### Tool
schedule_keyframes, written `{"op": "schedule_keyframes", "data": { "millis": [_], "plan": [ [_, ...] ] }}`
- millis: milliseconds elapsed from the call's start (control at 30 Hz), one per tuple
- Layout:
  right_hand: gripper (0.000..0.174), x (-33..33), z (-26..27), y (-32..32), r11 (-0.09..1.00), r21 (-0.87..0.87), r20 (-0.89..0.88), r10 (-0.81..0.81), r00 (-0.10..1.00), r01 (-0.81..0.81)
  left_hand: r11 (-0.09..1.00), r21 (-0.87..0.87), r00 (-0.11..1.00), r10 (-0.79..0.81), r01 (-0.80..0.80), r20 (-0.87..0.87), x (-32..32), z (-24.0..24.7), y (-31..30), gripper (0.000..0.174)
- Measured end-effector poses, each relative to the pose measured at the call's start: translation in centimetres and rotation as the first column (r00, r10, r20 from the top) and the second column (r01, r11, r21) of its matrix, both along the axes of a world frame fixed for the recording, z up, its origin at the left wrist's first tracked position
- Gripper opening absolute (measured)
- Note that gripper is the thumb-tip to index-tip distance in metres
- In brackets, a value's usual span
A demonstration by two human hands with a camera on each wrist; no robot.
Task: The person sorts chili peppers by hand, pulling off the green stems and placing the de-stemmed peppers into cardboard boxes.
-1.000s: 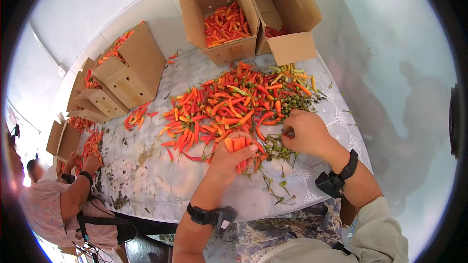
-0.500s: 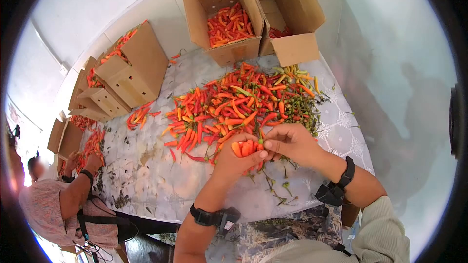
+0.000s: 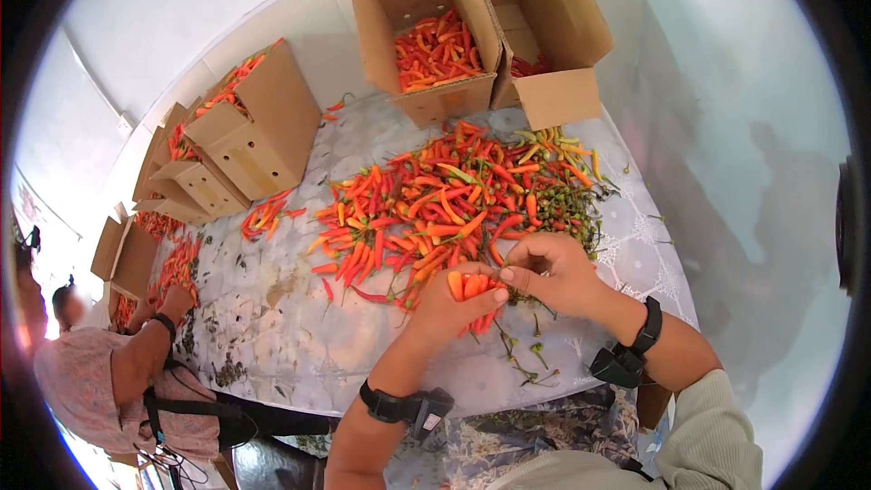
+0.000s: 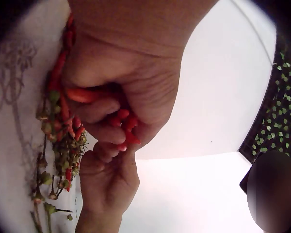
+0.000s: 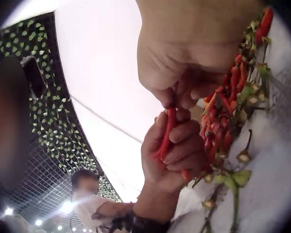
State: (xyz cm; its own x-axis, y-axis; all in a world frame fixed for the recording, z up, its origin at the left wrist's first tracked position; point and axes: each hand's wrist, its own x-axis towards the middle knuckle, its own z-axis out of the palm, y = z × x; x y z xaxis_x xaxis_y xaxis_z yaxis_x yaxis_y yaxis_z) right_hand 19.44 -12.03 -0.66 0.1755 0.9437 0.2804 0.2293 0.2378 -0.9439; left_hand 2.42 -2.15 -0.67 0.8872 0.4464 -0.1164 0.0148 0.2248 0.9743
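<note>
My left hand (image 3: 440, 313) curls round a small bunch of red and orange chili peppers (image 3: 470, 287) above the near side of the pile. Close against it, my right hand (image 3: 564, 279) has its thumb and finger together at the bunch. The right wrist view shows those fingertips pinching the upper end of a red chili pepper (image 5: 170, 127), which also lies in the left hand's grip. Its stem end is hidden by the fingers. Beyond both hands spreads a heap of chili peppers (image 3: 426, 204), mostly red and orange. Loose green stems (image 3: 535, 354) lie on the table just below the hands.
Two open cardboard boxes (image 3: 445, 100) holding chili peppers stand at the back. More filled boxes (image 3: 259, 150) line the left side. Another person (image 3: 86, 381) works over chili peppers at the far left. Green stems (image 3: 576, 213) gather at the heap's right edge, near the wall.
My right hand has moved left from the stems by the heap to the bunch in my left hand, and now pinches there. The left hand keeps its hold on the chili peppers.
</note>
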Motion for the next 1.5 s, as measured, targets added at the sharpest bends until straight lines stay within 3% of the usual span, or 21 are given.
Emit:
{"op": "schedule_keyframes", "data": {
  "millis": [67,167,367,467,667,800,933,1033,1133,1333,1433,1500],
  "plan": [
    [0.013,-0.5,1.2,-0.6,0.983,0.163,0.294,-0.128,0.947,0.082,1.000,-0.013,1.000,0.024,-0.023,0.020,0.0,-0.7,-0.1,0.021],
    [0.010,-0.6,1.2,-0.4,0.947,0.312,0.396,-0.206,0.895,0.080,0.999,-0.027,0.999,0.038,-0.038,0.028,0.1,-1.1,0.0,0.022],
    [0.011,-1.0,1.0,-0.3,0.905,0.416,0.490,-0.301,0.818,0.083,1.000,-0.008,0.998,0.025,-0.025,0.061,0.2,-1.2,0.2,0.023],
    [0.011,-1.0,0.8,-0.3,0.880,0.461,0.458,-0.344,0.820,0.111,0.999,-0.018,0.997,0.038,-0.037,0.062,0.3,-1.4,0.1,0.024],
    [0.012,0.6,1.4,-0.1,0.801,0.372,0.222,-0.568,0.792,0.470,0.997,-0.068,0.999,0.048,-0.047,0.013,0.0,-0.2,0.0,0.015],
    [0.014,3.6,1.7,0.4,0.742,0.357,0.362,-0.670,0.648,0.568,0.965,-0.240,0.981,0.143,-0.108,0.132,0.2,-0.2,0.1,0.014],
    [0.016,5.5,2.3,-0.7,0.791,0.152,0.751,-0.482,0.451,0.592,0.925,-0.286,0.948,0.295,-0.251,0.123,0.4,0.2,-0.1,0.016],
    [0.019,5.2,2.5,-1.1,0.872,-0.003,0.828,-0.273,0.490,0.490,0.938,-0.276,0.951,0.263,-0.211,0.164,0.3,-0.5,0.6,0.018],
    [0.023,4.5,2.3,-1.8,0.857,-0.118,0.920,-0.097,0.380,0.503,0.941,-0.246,0.953,0.271,-0.232,0.138,0.2,-0.1,0.2,0.020],
    [0.020,4.7,2.6,-2.0,0.842,-0.203,0.939,0.024,0.343,0.499,0.950,-0.206,0.961,0.257,-0.234,0.097,0.2,0.4,0.1,0.018],
    [0.016,4.9,0.9,-1.7,0.874,-0.050,0.963,-0.085,0.254,0.483,0.958,-0.182,0.964,0.242,-0.220,0.111,0.3,0.0,0.1,0.018],
    [0.015,5.1,1.0,-1.7,0.898,-0.076,0.943,-0.077,0.323,0.434,0.955,-0.200,0.964,0.242,-0.218,0.107,0.2,0.1,0.1,0.020]
  ]
}}
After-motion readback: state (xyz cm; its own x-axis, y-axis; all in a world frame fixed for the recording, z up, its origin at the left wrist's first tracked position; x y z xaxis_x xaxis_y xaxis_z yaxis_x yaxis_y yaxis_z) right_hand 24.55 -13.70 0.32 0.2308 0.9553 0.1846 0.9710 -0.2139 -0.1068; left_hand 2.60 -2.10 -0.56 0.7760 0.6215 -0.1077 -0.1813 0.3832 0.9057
